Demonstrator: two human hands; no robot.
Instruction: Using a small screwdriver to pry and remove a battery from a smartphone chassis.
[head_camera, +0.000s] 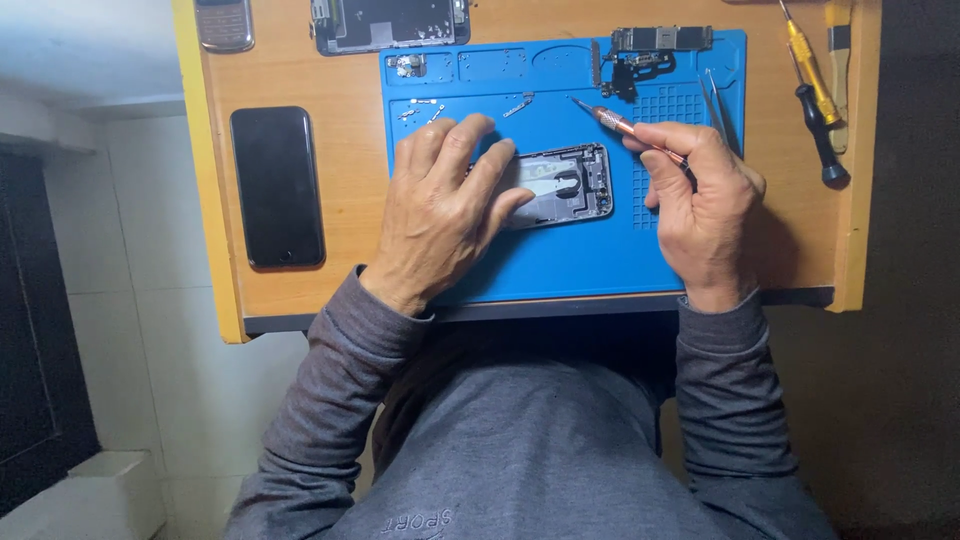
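Grey sleeves (330, 400) fill the lower frame. Mid-frame on the blue mat (560, 260), the left hand (445, 205) lies flat, unclenched, pinning one open phone shell (570, 185): light, stiff, probably fragile inside, best held by its edges. The right hand (700, 200) pinches one slim screwdriver (625, 127). Two more screwdrivers (815, 95) lie upper right; one black phone (277, 187) lies left.

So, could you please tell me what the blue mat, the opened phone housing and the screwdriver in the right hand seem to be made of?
Blue mat: probably silicone or soft rubber; matte, with moulded compartments and a grid.
Opened phone housing, under the left hand: likely metal; grey frame with a dull sheen.
Screwdriver, in the right hand: apparently metal; coppery knurled grip with a slim, shiny shaft.
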